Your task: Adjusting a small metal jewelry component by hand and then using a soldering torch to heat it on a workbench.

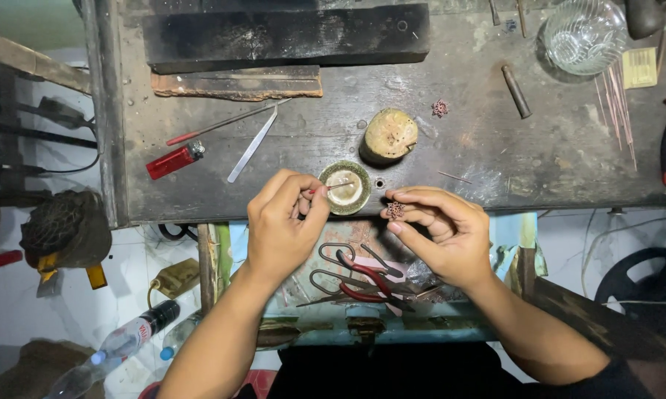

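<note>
Ornament (pixel 395 210), small and coppery, sits pinched in our right hand (pixel 440 233) fingertips, just over the bench (pixel 495 159) edge. Our left hand (pixel 281 225) has fingers closed on a thin stick (pixel 331 188), its tip over the round dish (pixel 345 188). Below lie pliers (pixel 370 281). Farther we see a wooden lump (pixel 390 134), tweezers (pixel 252 145), a red lighter (pixel 174 160) and a glass bowl (pixel 584 35).

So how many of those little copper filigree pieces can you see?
2: one filigree piece pinched in the right hand's fingers, another filigree piece lying loose on the workbench by the wooden stump. Others may be hidden.
</note>
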